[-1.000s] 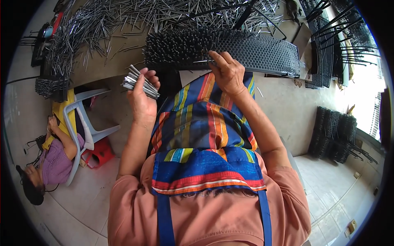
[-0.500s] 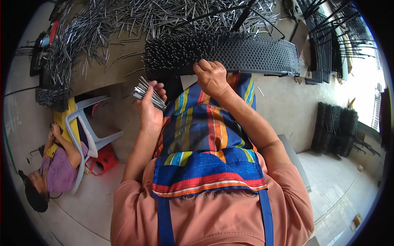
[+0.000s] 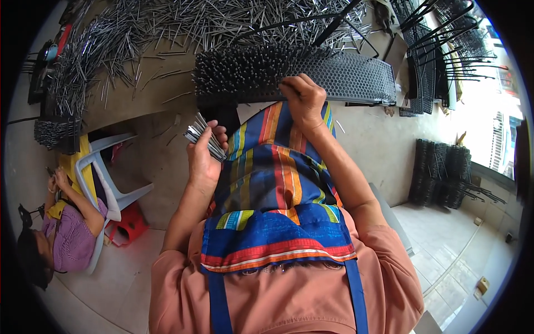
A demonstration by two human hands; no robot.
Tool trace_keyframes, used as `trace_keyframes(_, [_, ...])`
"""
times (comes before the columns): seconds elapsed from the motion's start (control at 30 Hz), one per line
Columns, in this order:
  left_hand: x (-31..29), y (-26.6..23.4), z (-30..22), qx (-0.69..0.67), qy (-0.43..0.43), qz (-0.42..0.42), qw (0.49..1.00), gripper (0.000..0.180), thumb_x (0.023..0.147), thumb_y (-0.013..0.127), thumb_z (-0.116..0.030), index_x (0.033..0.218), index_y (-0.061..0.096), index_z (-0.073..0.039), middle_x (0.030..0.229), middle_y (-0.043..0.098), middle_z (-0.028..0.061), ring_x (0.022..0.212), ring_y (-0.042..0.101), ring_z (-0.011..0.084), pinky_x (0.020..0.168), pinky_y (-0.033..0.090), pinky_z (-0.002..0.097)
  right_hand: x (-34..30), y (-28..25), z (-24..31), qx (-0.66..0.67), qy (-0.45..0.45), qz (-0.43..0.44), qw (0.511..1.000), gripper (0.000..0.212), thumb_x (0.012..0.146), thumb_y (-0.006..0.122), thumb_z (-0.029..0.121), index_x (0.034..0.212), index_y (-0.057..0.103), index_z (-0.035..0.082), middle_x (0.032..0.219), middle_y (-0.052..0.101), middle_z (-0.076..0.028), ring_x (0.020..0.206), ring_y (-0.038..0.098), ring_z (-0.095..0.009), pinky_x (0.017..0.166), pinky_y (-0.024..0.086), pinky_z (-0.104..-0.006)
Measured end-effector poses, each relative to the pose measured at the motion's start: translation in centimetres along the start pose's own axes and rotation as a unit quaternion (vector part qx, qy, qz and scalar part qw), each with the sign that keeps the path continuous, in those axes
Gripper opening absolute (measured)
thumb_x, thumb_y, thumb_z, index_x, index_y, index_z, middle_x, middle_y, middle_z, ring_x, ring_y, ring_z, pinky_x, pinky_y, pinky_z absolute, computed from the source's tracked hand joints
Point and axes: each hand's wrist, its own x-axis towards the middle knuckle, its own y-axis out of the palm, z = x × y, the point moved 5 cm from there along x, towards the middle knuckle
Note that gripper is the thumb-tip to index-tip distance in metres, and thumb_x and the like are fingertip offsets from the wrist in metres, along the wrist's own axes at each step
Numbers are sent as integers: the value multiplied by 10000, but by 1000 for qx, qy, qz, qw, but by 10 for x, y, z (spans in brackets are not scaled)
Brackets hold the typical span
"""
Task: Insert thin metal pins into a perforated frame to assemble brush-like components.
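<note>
My left hand [image 3: 203, 161] is closed round a bundle of thin silvery metal rods [image 3: 197, 129], their ends fanning out past my thumb. Over the near edge of a long, dark perforated panel [image 3: 359, 78], my right hand [image 3: 307, 104] has its fingers pinched together. What sits between those fingertips, if anything, is too small to make out. Many short rods [image 3: 236, 69] stand upright in the holes of the panel's left part, packed close. The right part shows bare holes. A striped apron [image 3: 278, 167] covers my lap below the panel.
A big heap of loose metal rods [image 3: 183, 28] spreads across the table behind the panel. Black wire racks [image 3: 428, 61] stand at the right, with dark mesh bundles [image 3: 439, 172] below. At left, another person [image 3: 72, 234] sits on a pale plastic chair [image 3: 125, 186].
My right hand has shifted slightly right along the panel, its fingers still pinched. My left hand keeps its bundle. The whole view has turned a little.
</note>
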Motion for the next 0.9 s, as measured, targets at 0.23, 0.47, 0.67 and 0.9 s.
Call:
trace_keyframes(0.23, [19, 19, -41, -26, 106, -14, 994, 201, 899, 662, -159, 1063, 654, -44, 932, 687, 68, 753, 625, 150, 610, 474, 278, 5, -17, -13, -141, -34, 61, 988, 80, 702, 717, 113, 755, 660, 95, 728, 596, -90, 667, 627, -308, 584, 511, -396])
trace_keyframes(0.47, [64, -30, -40, 13, 119, -112, 986, 150, 878, 696, -142, 999, 644, -70, 911, 665, 27, 717, 634, 139, 584, 477, 252, -1, -126, -82, -238, 45, -24, 970, 327, 645, 795, 155, 944, 678, 93, 959, 645, -93, 933, 613, -318, 807, 459, -428])
trace_keyframes(0.67, [88, 3, -20, 47, 142, -165, 975, 128, 890, 662, -137, 976, 611, -58, 817, 646, 81, 662, 635, 189, 521, 482, 282, -65, -253, -334, -160, 361, -263, 881, 532, 760, 764, 406, 1111, 636, 27, 1021, 650, -130, 975, 597, -287, 832, 442, -386])
trace_keyframes(0.9, [95, -31, -43, 66, 145, -271, 949, 136, 858, 656, -65, 965, 571, -69, 803, 623, 76, 598, 614, 229, 468, 453, 305, -57, -215, -285, -49, 441, -191, 876, 471, 851, 646, 412, 865, 594, -55, 720, 584, -152, 689, 515, -217, 658, 430, -394])
